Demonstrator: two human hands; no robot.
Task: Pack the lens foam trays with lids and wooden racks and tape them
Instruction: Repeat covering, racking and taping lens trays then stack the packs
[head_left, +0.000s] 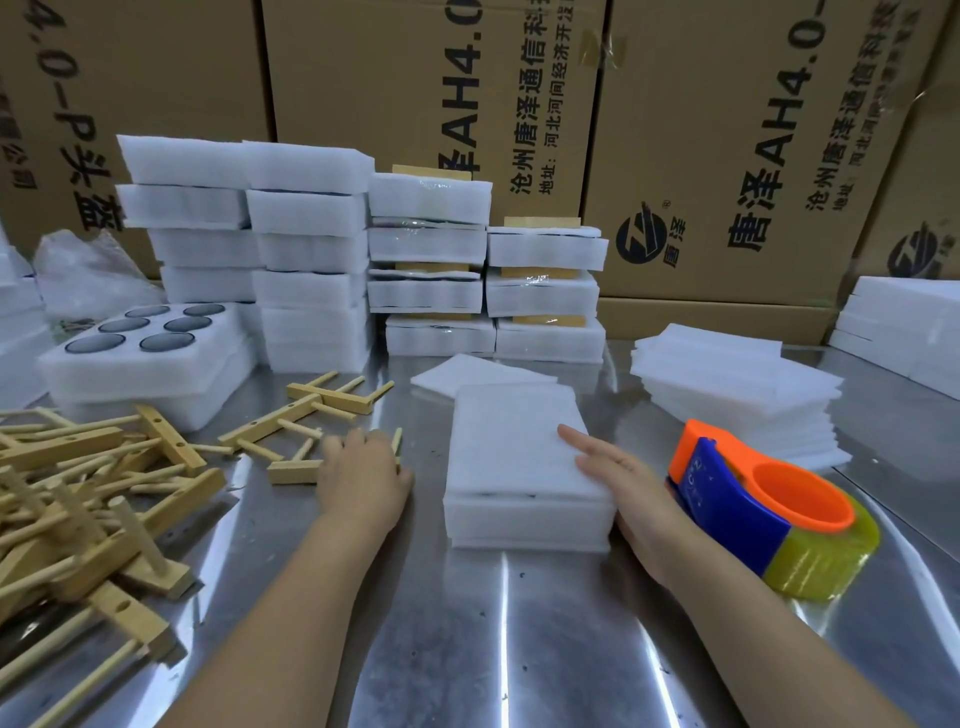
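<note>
The middle carton (363, 78) carries black print turned sideways: big "AH4.0", then "沧州唐泽通信科" cut by the frame edge, and a smaller line beginning "地址:河北河间经济开". The right carton (727, 78) shows "唐泽AH4.0-", a round logo with small "唐泽" beside it, and the same small lines, partly blurred. The left carton (156, 78) reads "4.0-P头盔"; the marks on the blue tape dispenser (727, 499) are too small to read.

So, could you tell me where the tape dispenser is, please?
In the head view, the tape dispenser sits on the metal table at the right, just beside the right hand, in front of the foam sheets.
</note>
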